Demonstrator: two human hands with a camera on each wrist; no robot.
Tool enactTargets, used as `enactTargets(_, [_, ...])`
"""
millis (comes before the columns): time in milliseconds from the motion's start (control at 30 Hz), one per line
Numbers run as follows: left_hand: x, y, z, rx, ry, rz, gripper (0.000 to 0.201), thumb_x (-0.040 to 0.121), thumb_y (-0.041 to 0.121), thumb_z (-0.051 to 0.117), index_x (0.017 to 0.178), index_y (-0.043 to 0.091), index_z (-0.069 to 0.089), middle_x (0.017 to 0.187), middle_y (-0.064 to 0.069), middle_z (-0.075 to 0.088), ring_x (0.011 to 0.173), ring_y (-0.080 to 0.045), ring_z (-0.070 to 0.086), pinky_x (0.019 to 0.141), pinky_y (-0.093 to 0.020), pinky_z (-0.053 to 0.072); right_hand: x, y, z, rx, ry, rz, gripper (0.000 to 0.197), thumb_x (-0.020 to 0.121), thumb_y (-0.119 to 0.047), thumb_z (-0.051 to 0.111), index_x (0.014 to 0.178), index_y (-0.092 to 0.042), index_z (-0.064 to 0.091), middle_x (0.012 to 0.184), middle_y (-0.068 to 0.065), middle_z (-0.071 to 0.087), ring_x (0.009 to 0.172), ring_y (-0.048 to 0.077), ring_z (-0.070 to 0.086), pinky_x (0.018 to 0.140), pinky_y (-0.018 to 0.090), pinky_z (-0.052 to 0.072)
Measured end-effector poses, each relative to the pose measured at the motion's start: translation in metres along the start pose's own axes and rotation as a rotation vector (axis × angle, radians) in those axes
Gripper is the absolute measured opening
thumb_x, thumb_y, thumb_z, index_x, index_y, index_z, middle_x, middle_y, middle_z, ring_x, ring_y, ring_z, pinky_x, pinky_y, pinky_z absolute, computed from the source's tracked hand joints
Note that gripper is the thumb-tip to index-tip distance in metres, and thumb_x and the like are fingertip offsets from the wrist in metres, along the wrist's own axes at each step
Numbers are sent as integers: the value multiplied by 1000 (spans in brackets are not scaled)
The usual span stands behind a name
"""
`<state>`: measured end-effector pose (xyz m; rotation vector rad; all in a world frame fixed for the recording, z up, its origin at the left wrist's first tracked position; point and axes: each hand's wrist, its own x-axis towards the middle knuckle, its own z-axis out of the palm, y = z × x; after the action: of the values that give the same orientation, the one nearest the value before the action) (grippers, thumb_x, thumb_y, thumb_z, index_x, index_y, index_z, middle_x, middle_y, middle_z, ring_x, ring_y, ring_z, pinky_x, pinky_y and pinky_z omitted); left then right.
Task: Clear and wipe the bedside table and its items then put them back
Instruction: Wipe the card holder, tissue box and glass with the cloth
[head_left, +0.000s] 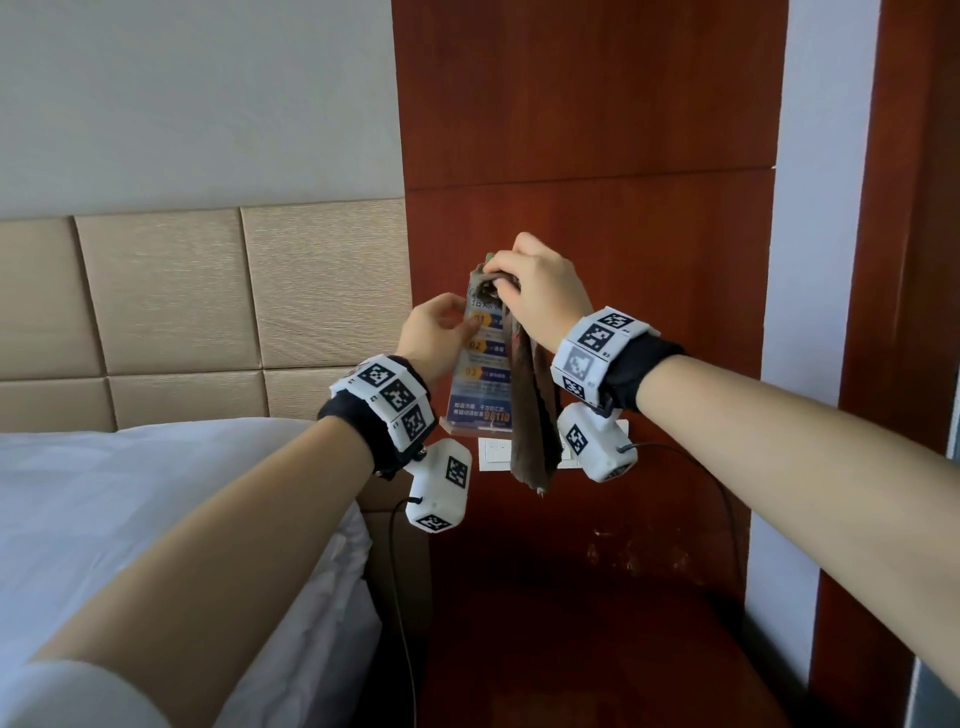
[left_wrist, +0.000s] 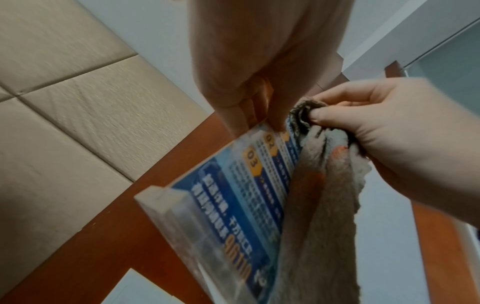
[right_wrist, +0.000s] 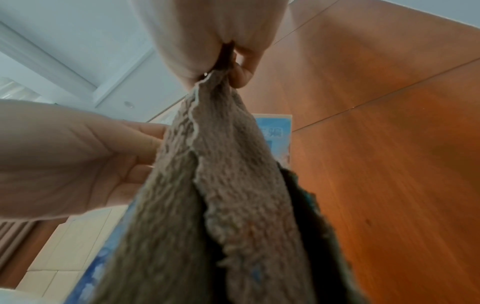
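Rag (right_wrist: 207, 205) hangs close, wiping a held-up sign.
Left hand (head_left: 434, 332) fingers pinch the sign (head_left: 480, 374) at nine o'clock to steady it; right hand (head_left: 540, 291) fingers bunch the rag at twelve, high above the desk (head_left: 597, 623).

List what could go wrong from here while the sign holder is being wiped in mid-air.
1. The left hand pinches the acrylic sign holder only along one edge, high above the bedside table; wiping pressure could twist it loose and drop it.
2. The cloth, bunched in the right hand, hangs well below the holder; its tail may snag on the holder's base.
3. The wrist camera cable dangles nearby and might catch.
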<state>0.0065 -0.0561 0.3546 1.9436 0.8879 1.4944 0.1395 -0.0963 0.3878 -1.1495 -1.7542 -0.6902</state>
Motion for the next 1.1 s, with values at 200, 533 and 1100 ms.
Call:
enactTargets(200, [-3, 0, -21, -31, -4, -20, 11, 92, 9, 55, 86, 18, 56, 94, -10, 66, 89, -30, 67, 82, -48, 55, -8, 18, -4, -114, -81, 46, 21, 93, -9, 47, 102, -5, 66, 99, 13, 54, 80, 31, 58, 62, 36, 48])
enactTargets(533, [-8, 0, -17, -5, -13, -10, 19, 91, 11, 57, 79, 25, 55, 94, -15, 68, 90, -35, 68, 81, -53, 55, 5, -15, 0, -31, -60, -25, 20, 93, -8, 48, 99, -4, 67, 98, 14, 55, 81, 32, 58, 67, 40, 49])
enactTargets(1100, [-17, -3, -55, -92, -7, -2, 11, 94, 17, 55, 84, 22, 57, 81, -1, 69, 66, -12, 67, 65, -31, 57, -2, 39, -13, -45, -124, 254, 22, 91, -12, 55, 106, -14, 71, 99, 11, 60, 95, 29, 57, 79, 32, 44])
